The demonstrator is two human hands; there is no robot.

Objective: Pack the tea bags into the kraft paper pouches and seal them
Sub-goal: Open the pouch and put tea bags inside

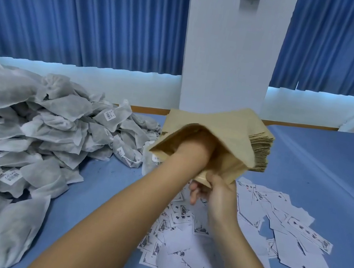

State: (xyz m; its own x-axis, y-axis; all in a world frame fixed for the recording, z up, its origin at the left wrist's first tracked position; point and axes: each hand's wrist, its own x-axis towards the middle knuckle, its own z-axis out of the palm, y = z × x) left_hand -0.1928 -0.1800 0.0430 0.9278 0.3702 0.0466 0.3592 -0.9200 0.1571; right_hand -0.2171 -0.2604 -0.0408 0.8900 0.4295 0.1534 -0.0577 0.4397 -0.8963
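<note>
text: none legible | tea bag labels: barcodes, print blurred | paper slips: characters unreadable

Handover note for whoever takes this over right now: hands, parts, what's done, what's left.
Left hand: pushed into the open kraft pouch. Its fingers are hidden, so I cannot tell whether it holds a tea bag.
Right hand: pinches the pouch's near mouth edge.
Parts: stack of flat kraft pouches just behind, on the blue table; pile of tea bags at left; printed paper slips scattered under the right arm.
Done: one pouch opened; no sealed pouch in view.
Left: fill this pouch, seal it, repeat through the pile.
</note>
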